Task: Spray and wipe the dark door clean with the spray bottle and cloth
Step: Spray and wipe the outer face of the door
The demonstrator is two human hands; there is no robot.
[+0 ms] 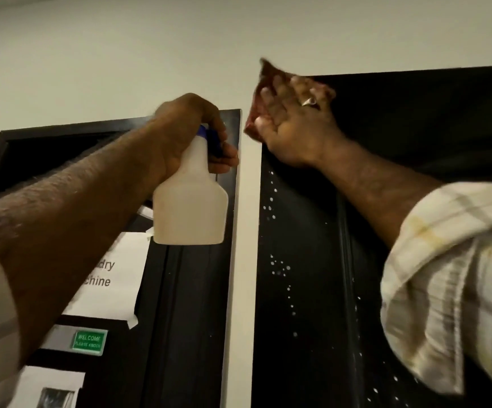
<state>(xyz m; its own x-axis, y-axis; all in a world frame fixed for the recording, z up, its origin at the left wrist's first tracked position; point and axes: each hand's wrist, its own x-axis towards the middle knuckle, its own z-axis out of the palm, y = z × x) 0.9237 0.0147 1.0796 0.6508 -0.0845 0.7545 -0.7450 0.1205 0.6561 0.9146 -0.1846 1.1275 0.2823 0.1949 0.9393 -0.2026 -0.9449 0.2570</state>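
My left hand (192, 134) grips the neck and blue trigger of a translucent white spray bottle (190, 201), held up in front of the left door frame. My right hand (294, 122) presses a reddish-brown cloth (264, 92) flat against the top left corner of the dark door (312, 290) on the right; the fingers lie straight over the cloth. White droplets speckle the door frame below that hand. The cloth is blurred.
A second dark door (186, 319) stands at the left with a taped paper notice (112, 275) and a green welcome sign (89, 342). A strip of pale wall (246, 260) separates the two doors. Pale wall continues above.
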